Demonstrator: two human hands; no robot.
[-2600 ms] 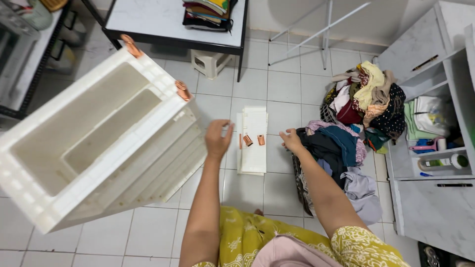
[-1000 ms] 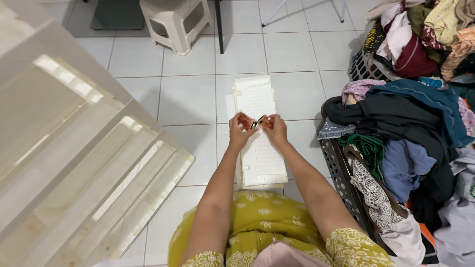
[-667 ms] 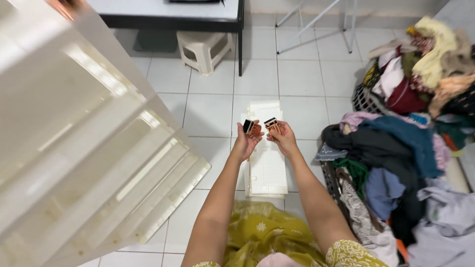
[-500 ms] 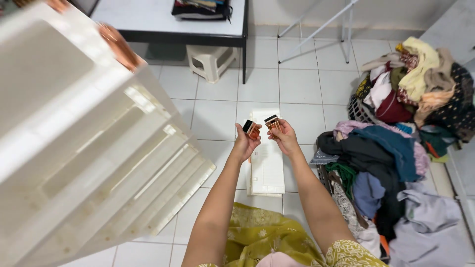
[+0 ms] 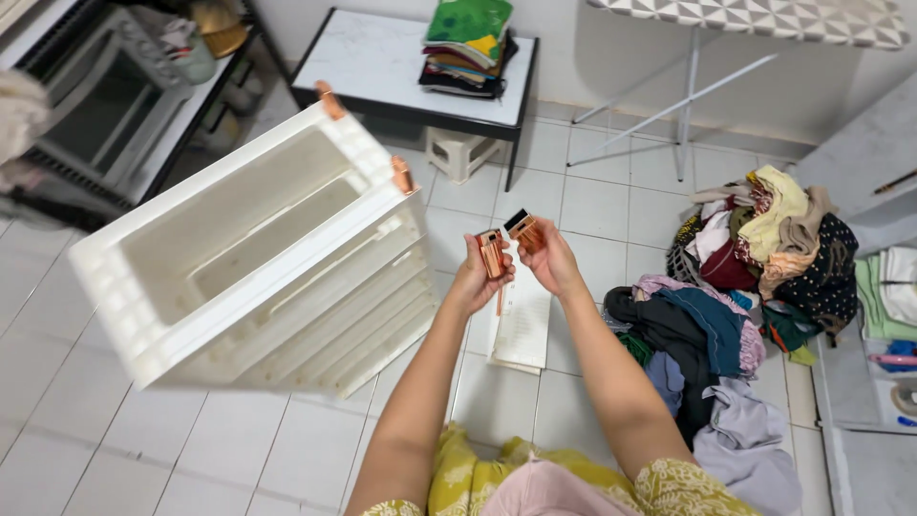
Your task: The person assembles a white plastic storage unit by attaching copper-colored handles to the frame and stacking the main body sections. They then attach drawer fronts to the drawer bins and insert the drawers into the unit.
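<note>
My left hand [image 5: 479,279] is raised in front of me and grips a small copper-coloured caster piece [image 5: 491,251]. My right hand [image 5: 544,256] is beside it, pinching a second copper piece with a black end [image 5: 521,225]. The two hands nearly touch. Below them a white slatted plastic panel [image 5: 522,325] lies flat on the tiled floor. To the left a large white plastic drawer frame [image 5: 250,253] lies tipped on its side, open face up, with two copper casters [image 5: 402,175] fitted at its far corners.
A heap of mixed clothes [image 5: 735,296] spills from a basket on the right. A black-edged white table [image 5: 401,62] with folded clothes, a small plastic stool [image 5: 458,153] and ironing-board legs [image 5: 683,105] stand at the back. Shelves are at the far right.
Both hands picked the two copper pieces off the white panel and lifted them up. The view tilted upward, showing more of the room.
</note>
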